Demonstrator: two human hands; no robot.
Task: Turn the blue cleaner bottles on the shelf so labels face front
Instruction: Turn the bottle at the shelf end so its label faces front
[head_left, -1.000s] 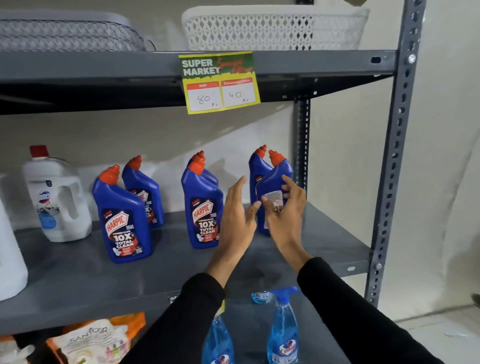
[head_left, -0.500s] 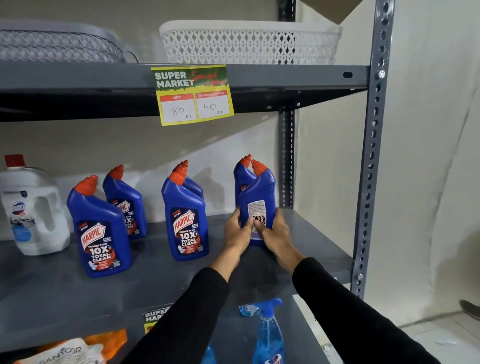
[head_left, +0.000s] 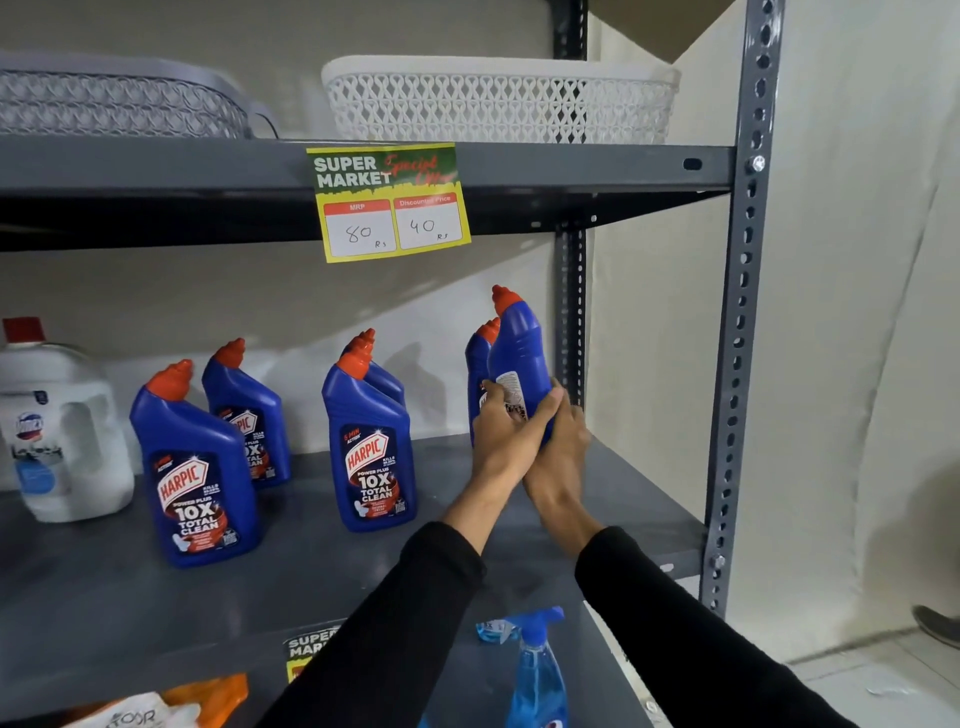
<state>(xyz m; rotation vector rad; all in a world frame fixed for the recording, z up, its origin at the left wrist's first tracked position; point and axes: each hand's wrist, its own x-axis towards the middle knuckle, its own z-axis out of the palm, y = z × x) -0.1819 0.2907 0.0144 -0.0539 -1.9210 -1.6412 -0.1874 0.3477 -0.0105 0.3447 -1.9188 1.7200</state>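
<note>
Several blue Harpic cleaner bottles with orange caps stand on the grey middle shelf (head_left: 322, 561). The front-left bottle (head_left: 195, 467) and the middle bottle (head_left: 370, 447) show their front labels; another bottle (head_left: 249, 410) stands behind the left one. At the right, both hands hold one blue bottle (head_left: 519, 348) lifted and tilted, its white back label turned toward me. My left hand (head_left: 506, 441) wraps its lower left side and my right hand (head_left: 563, 452) grips its lower right side. A further bottle (head_left: 478, 353) stands just behind it, mostly hidden.
A white jug (head_left: 62, 431) with a red cap stands at the shelf's left end. Above, a price tag (head_left: 389, 202) hangs from the upper shelf, which carries a white basket (head_left: 498, 98) and a grey basket (head_left: 114, 98). A spray bottle (head_left: 535, 670) sits below. The upright post (head_left: 737, 364) bounds the right.
Both hands closed on the right bottle, which has risen off the shelf and tilted, its back label swinging toward the left.
</note>
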